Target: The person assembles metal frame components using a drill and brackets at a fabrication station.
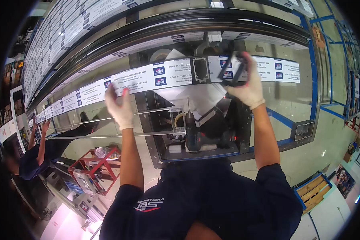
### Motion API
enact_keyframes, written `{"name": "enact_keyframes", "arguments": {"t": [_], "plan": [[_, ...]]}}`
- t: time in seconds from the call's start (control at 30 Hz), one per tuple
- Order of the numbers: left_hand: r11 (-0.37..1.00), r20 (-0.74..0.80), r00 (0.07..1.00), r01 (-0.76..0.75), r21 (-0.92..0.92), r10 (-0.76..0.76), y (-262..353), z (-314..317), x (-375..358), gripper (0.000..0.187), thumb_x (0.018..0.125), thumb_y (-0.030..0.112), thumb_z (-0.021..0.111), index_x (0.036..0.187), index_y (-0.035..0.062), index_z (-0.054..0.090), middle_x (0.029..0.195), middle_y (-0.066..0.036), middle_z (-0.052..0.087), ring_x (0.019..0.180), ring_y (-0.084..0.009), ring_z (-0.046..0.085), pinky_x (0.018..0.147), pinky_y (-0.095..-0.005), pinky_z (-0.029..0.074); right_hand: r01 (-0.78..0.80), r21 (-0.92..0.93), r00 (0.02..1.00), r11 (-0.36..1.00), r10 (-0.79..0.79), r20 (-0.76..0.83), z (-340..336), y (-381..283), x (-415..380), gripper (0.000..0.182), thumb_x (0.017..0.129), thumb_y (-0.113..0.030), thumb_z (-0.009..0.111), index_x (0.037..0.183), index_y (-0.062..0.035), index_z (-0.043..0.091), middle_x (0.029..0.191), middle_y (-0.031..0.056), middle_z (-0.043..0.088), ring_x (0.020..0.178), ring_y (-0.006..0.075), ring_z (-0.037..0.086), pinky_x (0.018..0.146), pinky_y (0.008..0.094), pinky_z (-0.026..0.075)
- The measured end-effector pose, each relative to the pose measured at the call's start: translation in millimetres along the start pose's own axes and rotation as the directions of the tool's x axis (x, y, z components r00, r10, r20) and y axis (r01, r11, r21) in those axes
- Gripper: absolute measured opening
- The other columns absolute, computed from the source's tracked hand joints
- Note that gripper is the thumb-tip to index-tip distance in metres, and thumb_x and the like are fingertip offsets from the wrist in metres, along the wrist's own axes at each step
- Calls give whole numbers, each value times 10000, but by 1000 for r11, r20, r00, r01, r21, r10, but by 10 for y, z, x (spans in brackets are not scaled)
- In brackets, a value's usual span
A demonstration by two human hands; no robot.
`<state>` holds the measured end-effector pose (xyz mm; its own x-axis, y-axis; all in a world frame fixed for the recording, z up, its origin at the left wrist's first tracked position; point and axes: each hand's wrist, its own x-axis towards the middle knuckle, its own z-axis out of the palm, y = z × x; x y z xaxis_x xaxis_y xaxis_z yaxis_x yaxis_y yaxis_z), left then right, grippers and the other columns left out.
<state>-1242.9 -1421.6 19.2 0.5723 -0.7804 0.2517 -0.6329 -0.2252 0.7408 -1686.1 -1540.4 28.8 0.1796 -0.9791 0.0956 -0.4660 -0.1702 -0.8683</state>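
Floor [326, 152] is gleaming lower right; mid-frame, a bar [138, 81] is lying crosswise, left hand [121, 109] hanging open at its edge, right hand [249, 89] gripping a black piece [239, 73], risking scratching the bar through slipping.
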Motion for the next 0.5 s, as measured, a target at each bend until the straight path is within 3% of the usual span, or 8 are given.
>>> {"name": "enact_keyframes", "arguments": {"t": [0.07,0.17,0.23,0.3,0.33,0.43,0.47,0.5], "plan": [[985,269,960,-38,-168,82,400,219,-33,590,943,39,848,1492,-23,640,1452,-182,704,1372,-282,668,1211,-413,493,51,112,997,992,-57,53,230,5,25,1204,607,-195,1013,1648,-27,433,1488,186,636,1427,328,593,1234,413,458],[969,550,804,-128,-211,226,820,494,-7,548,920,87,868,1430,-13,697,1326,-167,793,1242,-256,761,1112,-374,564,148,-25,974,989,-142,177,338,-47,160,1256,570,-194,1012,1664,-39,417,1580,168,602,1474,341,560,1288,443,378],[944,627,728,-86,-319,278,1010,730,-15,528,960,52,813,1468,-16,687,1352,-154,796,1189,-190,756,1050,-341,579,181,-96,963,979,-157,221,369,-69,232,1230,574,-237,1007,1652,-65,440,1569,145,624,1437,348,590,1279,451,344],[957,788,595,105,-272,159,1205,825,14,491,1013,96,787,1474,-33,675,1306,-144,794,1163,-178,755,997,-326,596,164,-150,955,975,-120,271,379,-147,270,1207,579,-248,1004,1641,-78,456,1527,126,652,1409,342,605,1279,450,323],[943,795,594,183,-279,121,1208,913,-25,481,1029,108,776,1475,-38,671,1286,-134,789,1151,-172,751,983,-320,596,234,-185,959,954,-195,207,432,-101,259,1241,552,-285,1058,1616,-50,463,1433,151,684,1311,349,659,1226,455,418],[881,808,588,373,-292,19,1273,1065,-138,457,1073,139,738,1482,-50,661,1237,-105,769,1112,-152,734,941,-303,595,177,-75,982,981,-182,-59,550,-307,157,1221,540,-442,1076,1545,-20,525,1320,183,699,1161,363,712,1066,479,550],[863,809,588,411,-293,-6,1407,1038,-133,449,1087,144,722,1486,-51,658,1229,-97,762,1098,-144,727,927,-297,593,214,-91,961,973,-226,-158,615,-358,112,1279,491,-483,1103,1525,6,529,1266,185,696,1066,345,726,947,444,614],[843,809,587,450,-294,-31,1511,995,-124,442,1100,150,705,1490,-53,655,1220,-89,754,1084,-136,720,913,-290,590,152,-62,980,986,-158,-120,610,-408,63,1294,495,-446,1116,1546,6,512,1288,177,696,1107,331,722,970,434,609]]}}
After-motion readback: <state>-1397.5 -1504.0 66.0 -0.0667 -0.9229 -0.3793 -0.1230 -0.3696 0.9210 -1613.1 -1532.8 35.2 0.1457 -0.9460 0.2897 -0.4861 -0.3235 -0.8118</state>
